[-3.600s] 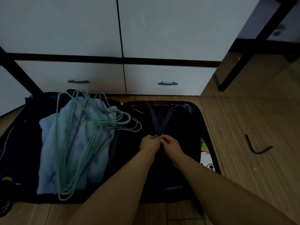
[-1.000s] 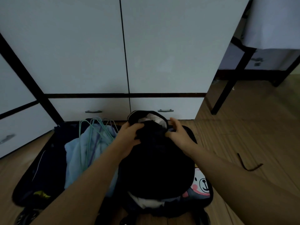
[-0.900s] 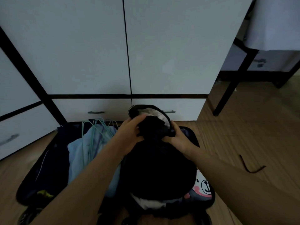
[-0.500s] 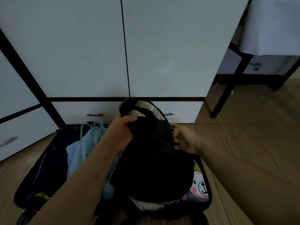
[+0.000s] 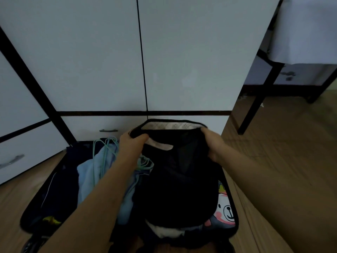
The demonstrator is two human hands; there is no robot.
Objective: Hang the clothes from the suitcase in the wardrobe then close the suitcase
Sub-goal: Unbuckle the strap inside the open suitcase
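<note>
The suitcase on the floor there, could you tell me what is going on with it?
A person holds a dark garment up over the open suitcase, left hand and right hand gripping its top edge. Green hangers lie on a light blue garment inside. The wardrobe doors are shut.
</note>
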